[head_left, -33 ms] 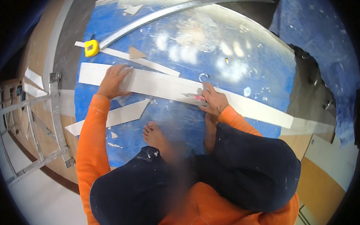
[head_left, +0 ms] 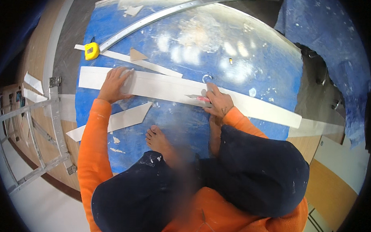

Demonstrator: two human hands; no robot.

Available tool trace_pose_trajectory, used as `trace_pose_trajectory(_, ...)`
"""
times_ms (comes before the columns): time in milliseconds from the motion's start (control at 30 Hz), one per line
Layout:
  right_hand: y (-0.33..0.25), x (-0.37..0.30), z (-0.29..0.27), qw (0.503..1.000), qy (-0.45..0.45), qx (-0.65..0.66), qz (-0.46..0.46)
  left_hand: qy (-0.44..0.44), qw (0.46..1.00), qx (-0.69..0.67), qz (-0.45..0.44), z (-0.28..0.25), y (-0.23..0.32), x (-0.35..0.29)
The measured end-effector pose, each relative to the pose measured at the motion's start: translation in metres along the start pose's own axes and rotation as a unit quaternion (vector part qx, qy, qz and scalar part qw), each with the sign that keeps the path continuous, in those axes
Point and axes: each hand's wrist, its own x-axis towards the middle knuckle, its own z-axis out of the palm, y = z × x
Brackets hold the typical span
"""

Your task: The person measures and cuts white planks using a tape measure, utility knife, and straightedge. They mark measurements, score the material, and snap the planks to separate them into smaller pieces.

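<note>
A long white board strip (head_left: 154, 85) lies crosswise before me on a blue sheet. Near its left end, my left hand (head_left: 114, 85) grips it, fingers over the far edge and thumb by the near edge. My right hand (head_left: 218, 102) rests on the strip right of its middle, closed around a red utility knife (head_left: 202, 99). The knife's thin grey tip points left along the strip; its rear end is hidden by the hand. A narrower white strip (head_left: 142, 64) lies just beyond, with a brown triangular scrap (head_left: 137, 54) against it.
A yellow tape measure (head_left: 91, 51) sits by the end of a long metal profile (head_left: 156, 17) at the far left. Nearer lies a pointed white offcut (head_left: 128, 118). A metal ladder (head_left: 38, 131) stands left. The blue sheet (head_left: 261, 65) carries scraps; my bare foot (head_left: 157, 138) is on it.
The whole view has shifted very slightly to the left. Both hands, the knife and the strip keep their places relative to one another.
</note>
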Motion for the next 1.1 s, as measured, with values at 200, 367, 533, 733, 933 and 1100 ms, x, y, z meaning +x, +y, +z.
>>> trace_pose_trajectory(200, 0.019, 0.007, -0.019, 0.996, 0.025, 0.041, 0.078, 0.022, 0.999, 0.018, -0.036, 0.006, 0.020, 0.007)
trace_pose_trajectory(367, 0.036, -0.005, -0.024, 0.948, 0.174, 0.181, 0.194, 0.037, 0.999, 0.009, -0.036, 0.020, 0.023, -0.001)
trace_pose_trajectory(533, 0.020, -0.057, -0.146, 0.954, 0.028, 0.255, 0.154, 0.018, 0.998, -0.012, -0.061, 0.015, 0.033, -0.012)
trace_pose_trajectory(733, 0.000, -0.092, -0.210, 0.934, -0.113, 0.161, 0.298, 0.106, 0.990, -0.081, 0.046, 0.054, 0.116, 0.032)
trace_pose_trajectory(933, -0.010, -0.037, -0.048, 0.893, 0.037, 0.258, 0.367, 0.035, 0.982, -0.089, 0.160, 0.099, 0.209, 0.110)
trace_pose_trajectory(1100, -0.049, -0.013, 0.051, 0.842, 0.257, 0.263, 0.395, 0.037, 0.972, -0.159, 0.167, 0.116, 0.196, 0.114)
